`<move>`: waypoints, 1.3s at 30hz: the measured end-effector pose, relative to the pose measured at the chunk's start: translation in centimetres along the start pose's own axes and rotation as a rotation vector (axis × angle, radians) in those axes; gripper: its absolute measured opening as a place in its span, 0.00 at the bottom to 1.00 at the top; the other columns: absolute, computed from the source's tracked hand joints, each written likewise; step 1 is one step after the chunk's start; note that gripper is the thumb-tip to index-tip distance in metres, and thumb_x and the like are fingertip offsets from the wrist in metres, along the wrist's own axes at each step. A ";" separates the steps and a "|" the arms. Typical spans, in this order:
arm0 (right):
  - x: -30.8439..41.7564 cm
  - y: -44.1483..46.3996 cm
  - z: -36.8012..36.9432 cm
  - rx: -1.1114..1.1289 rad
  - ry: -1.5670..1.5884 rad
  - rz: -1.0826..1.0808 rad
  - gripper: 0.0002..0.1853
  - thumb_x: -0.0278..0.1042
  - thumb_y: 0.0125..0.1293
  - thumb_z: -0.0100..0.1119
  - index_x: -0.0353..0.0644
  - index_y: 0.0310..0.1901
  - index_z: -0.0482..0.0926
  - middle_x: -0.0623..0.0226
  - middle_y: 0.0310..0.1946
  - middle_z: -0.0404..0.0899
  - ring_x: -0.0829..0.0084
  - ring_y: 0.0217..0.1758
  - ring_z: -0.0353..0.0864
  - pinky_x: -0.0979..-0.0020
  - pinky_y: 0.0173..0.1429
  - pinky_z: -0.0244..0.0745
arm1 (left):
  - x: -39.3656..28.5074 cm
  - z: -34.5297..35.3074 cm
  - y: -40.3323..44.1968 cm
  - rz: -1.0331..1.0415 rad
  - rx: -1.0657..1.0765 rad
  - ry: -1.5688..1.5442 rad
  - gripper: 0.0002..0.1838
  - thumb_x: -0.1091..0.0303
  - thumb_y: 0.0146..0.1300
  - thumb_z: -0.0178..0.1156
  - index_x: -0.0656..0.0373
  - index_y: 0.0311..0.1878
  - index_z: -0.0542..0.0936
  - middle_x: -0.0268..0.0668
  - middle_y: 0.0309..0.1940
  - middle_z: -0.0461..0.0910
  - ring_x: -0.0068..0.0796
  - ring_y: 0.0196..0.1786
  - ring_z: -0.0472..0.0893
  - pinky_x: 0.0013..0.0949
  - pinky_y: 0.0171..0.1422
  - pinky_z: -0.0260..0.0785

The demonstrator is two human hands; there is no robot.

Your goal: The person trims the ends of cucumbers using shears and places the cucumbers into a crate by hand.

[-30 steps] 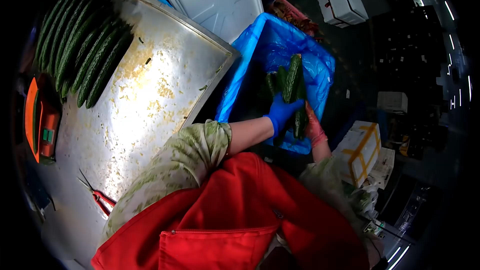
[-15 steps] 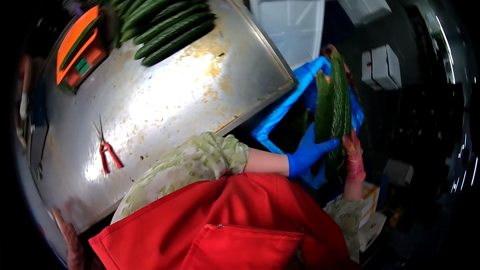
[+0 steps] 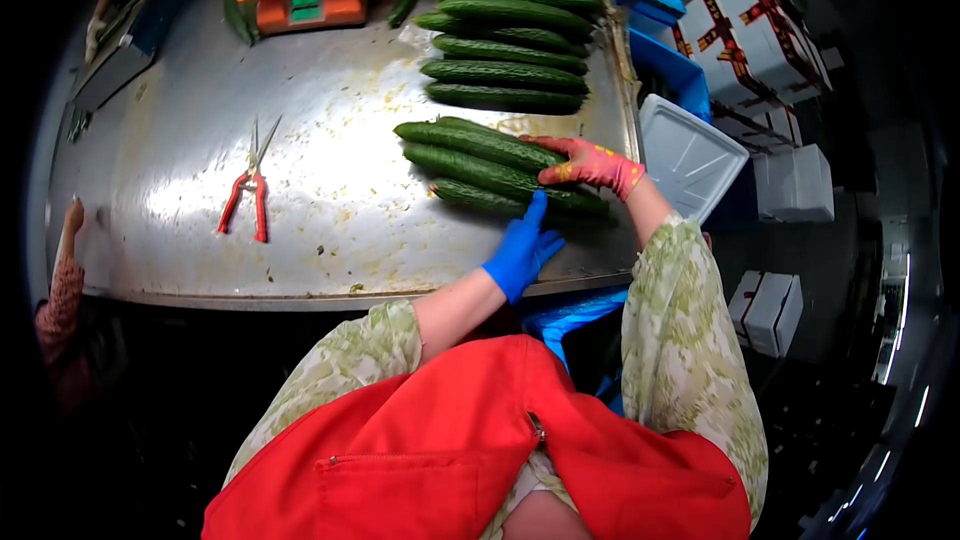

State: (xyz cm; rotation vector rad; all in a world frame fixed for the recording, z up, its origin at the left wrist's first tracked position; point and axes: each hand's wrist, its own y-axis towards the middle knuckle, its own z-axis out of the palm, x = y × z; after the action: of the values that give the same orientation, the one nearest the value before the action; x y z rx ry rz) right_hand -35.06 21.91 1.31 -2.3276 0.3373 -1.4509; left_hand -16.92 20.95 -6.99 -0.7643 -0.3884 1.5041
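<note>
Three long green cucumbers (image 3: 470, 167) lie side by side on the metal table (image 3: 330, 270), near its right edge. My right hand (image 3: 590, 166), in a pink patterned glove, is wrapped over their right ends from above. My left hand (image 3: 524, 250), in a blue glove, is just below them with its fingers apart; its fingertips reach the lowest cucumber's side. Beyond these lies a neat row of several cucumbers (image 3: 510, 45). Red-handled scissors (image 3: 247, 190) lie partly open to the left.
At the back stands an orange scale (image 3: 315, 0) with a cucumber on it. A white lid (image 3: 690, 155) and white boxes (image 3: 745, 35) are on the right. A blue-lined crate (image 3: 575, 315) sits below the table edge. Other people's hands show at the far left.
The view has turned toward the table. Both hands have brought cucumbers from over the blue-lined crate onto the table. My left hand has loosened and its fingers have spread.
</note>
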 end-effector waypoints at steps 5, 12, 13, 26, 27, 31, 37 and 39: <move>-0.7 1.9 -0.9 -0.344 -0.364 -0.061 0.31 0.43 0.58 0.62 0.45 0.64 0.70 0.51 0.64 0.68 0.55 0.68 0.65 0.63 0.71 0.60 | -3.7 -0.2 1.1 -0.253 0.168 0.135 0.42 0.40 0.62 0.57 0.64 0.68 0.60 0.55 0.61 0.69 0.47 0.59 0.75 0.42 0.63 0.71; -4.8 -10.6 6.8 -1.117 0.345 0.051 0.24 0.35 0.64 0.60 0.39 0.61 0.72 0.57 0.57 0.76 0.66 0.61 0.74 0.70 0.63 0.68 | -14.0 -5.7 -4.5 1.328 0.105 1.018 0.18 0.72 0.63 0.62 0.64 0.56 0.75 0.39 0.50 0.79 0.27 0.49 0.78 0.29 0.55 0.72; -4.9 -12.8 9.1 -1.178 0.403 0.119 0.21 0.31 0.66 0.59 0.39 0.61 0.73 0.60 0.55 0.77 0.71 0.58 0.75 0.73 0.61 0.69 | -16.4 -6.2 -5.1 1.184 -0.140 0.907 0.22 0.71 0.63 0.62 0.64 0.59 0.74 0.42 0.55 0.75 0.35 0.58 0.74 0.34 0.65 0.64; -11.7 -31.7 32.8 -1.750 0.745 0.711 0.19 0.36 0.64 0.60 0.36 0.54 0.77 0.68 0.38 0.80 0.78 0.38 0.75 0.75 0.44 0.71 | -19.4 -9.1 6.0 1.059 -0.037 1.460 0.36 0.54 0.66 0.59 0.62 0.71 0.60 0.50 0.71 0.58 0.45 0.74 0.54 0.42 0.77 0.41; -14.0 -32.6 34.4 -1.671 0.773 0.770 0.21 0.37 0.63 0.61 0.35 0.55 0.76 0.63 0.42 0.82 0.73 0.43 0.78 0.72 0.49 0.72 | -20.0 -9.4 6.0 1.131 -0.068 1.655 0.37 0.52 0.65 0.59 0.61 0.71 0.59 0.52 0.72 0.56 0.47 0.75 0.50 0.43 0.77 0.40; -18.0 -33.0 37.4 -1.342 0.610 1.021 0.31 0.47 0.57 0.63 0.35 0.59 0.74 0.50 0.51 0.79 0.58 0.56 0.78 0.66 0.61 0.69 | -18.5 -7.9 2.8 1.220 -0.158 1.663 0.35 0.54 0.63 0.62 0.60 0.69 0.64 0.50 0.72 0.56 0.47 0.75 0.51 0.43 0.76 0.41; -22.1 -30.4 38.9 -0.938 0.348 1.261 0.33 0.54 0.53 0.65 0.36 0.54 0.76 0.46 0.50 0.78 0.49 0.57 0.76 0.58 0.62 0.70 | -10.3 -5.8 -3.7 0.908 0.059 1.278 0.26 0.66 0.66 0.59 0.65 0.65 0.69 0.43 0.64 0.68 0.33 0.65 0.67 0.35 0.70 0.56; -23.0 -29.0 39.5 -0.936 0.135 1.350 0.29 0.55 0.52 0.65 0.39 0.48 0.78 0.47 0.47 0.79 0.50 0.53 0.78 0.57 0.59 0.72 | -8.5 -6.1 -4.0 0.875 0.107 1.282 0.22 0.71 0.67 0.57 0.66 0.63 0.70 0.40 0.61 0.72 0.29 0.61 0.70 0.31 0.67 0.61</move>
State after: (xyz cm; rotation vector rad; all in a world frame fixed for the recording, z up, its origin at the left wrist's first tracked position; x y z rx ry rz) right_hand -9.52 64.48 -20.38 -1.6016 2.3993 -0.7065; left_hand -10.45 11.81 -6.82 -1.7338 1.0998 1.4246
